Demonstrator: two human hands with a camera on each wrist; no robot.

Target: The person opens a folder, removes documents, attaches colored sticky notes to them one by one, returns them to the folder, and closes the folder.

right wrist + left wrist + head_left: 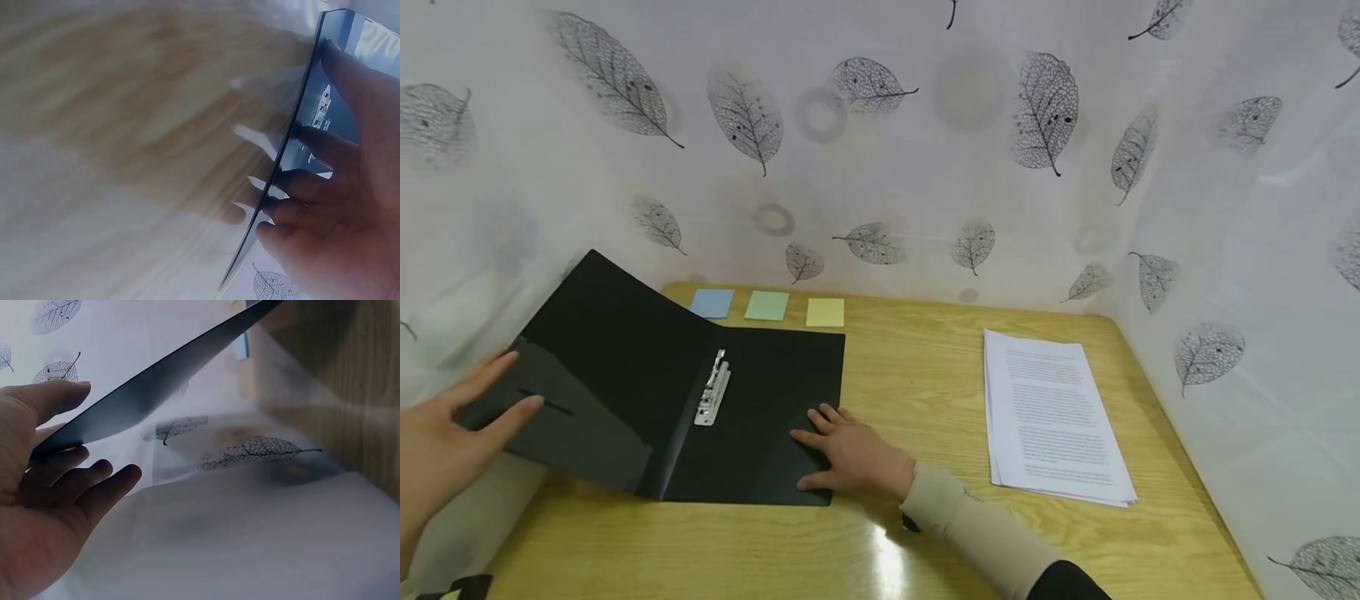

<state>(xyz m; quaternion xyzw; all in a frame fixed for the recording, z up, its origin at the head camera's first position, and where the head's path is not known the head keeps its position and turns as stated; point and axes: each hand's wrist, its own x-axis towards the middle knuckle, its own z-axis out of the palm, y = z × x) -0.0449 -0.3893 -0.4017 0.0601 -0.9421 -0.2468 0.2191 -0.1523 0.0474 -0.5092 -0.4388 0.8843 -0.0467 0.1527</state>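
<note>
A black clip folder (760, 458) lies opened out on the wooden table, with a metal clip (712, 392) near its spine. Its left cover (617, 358) is tilted up off the table and has a clear pocket with a short dark slit. My left hand (460, 429) holds that cover by its outer edge; in the left wrist view the edge runs between the thumb and the lower fingers (103, 487). My right hand (853, 454) rests on the right panel near its lower right edge, fingers spread.
A stack of printed paper (1060, 417) lies on the right of the table (917, 375). Behind the folder sit a blue sticky note (712, 303), a green one (767, 305) and a yellow one (825, 312). A leaf-patterned curtain (895, 167) surrounds the table's back and sides.
</note>
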